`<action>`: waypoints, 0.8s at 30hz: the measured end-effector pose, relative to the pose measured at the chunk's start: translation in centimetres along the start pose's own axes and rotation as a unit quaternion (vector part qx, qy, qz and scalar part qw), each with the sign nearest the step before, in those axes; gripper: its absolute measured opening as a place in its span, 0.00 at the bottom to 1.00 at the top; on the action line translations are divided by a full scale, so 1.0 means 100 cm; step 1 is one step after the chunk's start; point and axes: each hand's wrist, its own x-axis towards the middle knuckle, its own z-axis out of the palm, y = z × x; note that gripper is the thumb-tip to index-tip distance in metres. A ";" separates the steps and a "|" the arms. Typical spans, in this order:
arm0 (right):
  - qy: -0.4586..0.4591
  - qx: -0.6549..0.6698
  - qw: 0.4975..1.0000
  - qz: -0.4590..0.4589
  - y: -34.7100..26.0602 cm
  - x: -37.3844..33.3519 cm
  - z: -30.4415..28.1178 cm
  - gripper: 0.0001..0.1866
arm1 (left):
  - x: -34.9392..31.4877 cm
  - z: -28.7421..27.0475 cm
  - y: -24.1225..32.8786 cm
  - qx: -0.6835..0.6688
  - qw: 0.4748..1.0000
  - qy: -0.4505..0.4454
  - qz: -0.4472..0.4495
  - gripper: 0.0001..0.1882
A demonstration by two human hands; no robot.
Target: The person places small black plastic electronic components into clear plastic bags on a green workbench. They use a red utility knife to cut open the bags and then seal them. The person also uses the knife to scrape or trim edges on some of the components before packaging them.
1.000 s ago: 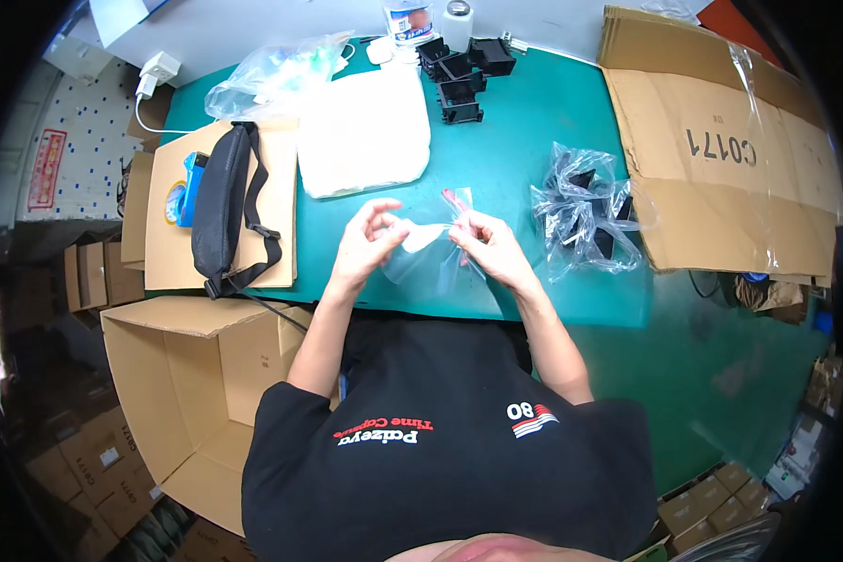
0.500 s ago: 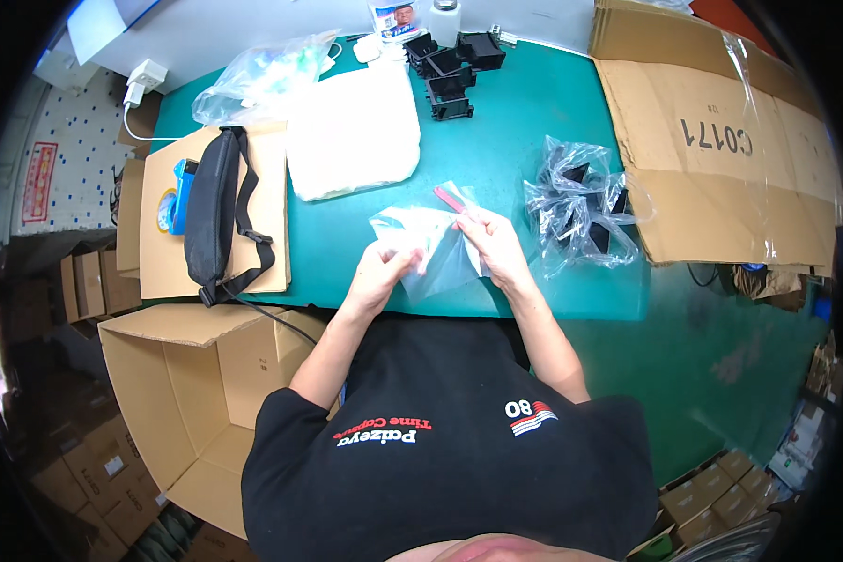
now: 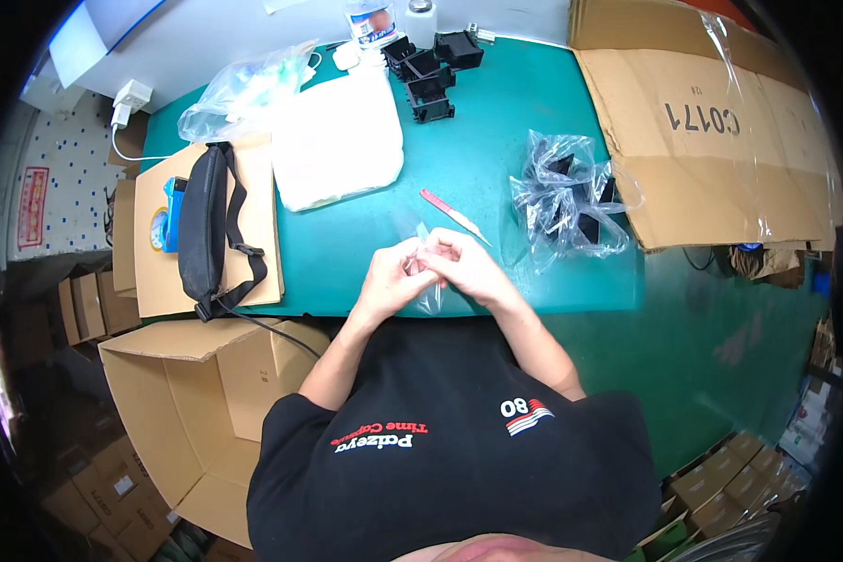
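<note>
At the centre of the frame, over the front edge of a green bench [image 3: 496,103], the left hand [image 3: 391,279] and right hand [image 3: 468,270] meet, fingers pinching a clear plastic bag [image 3: 431,299]. A slim red-and-white tool [image 3: 449,212] lies just above the right hand. At centre right, crumpled clear plastic [image 3: 551,242] surrounds black parts [image 3: 589,228].

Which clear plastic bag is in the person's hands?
The small bag, held between the left hand and right hand. The bunched bag with black parts at right and the far-left bag both lie untouched on the green table.
</note>
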 end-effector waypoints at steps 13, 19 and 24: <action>0.239 -0.283 0.919 -0.136 0.010 0.004 -0.003 0.09 | -0.005 0.006 0.015 0.236 0.954 0.114 0.146 0.14; 0.241 -0.309 0.905 -0.166 0.007 0.003 0.000 0.07 | 0.003 0.004 0.018 0.188 0.957 0.175 0.134 0.15; 0.260 -0.319 0.898 -0.152 -0.005 -0.002 0.000 0.08 | 0.021 -0.007 0.011 0.280 0.948 0.139 0.057 0.15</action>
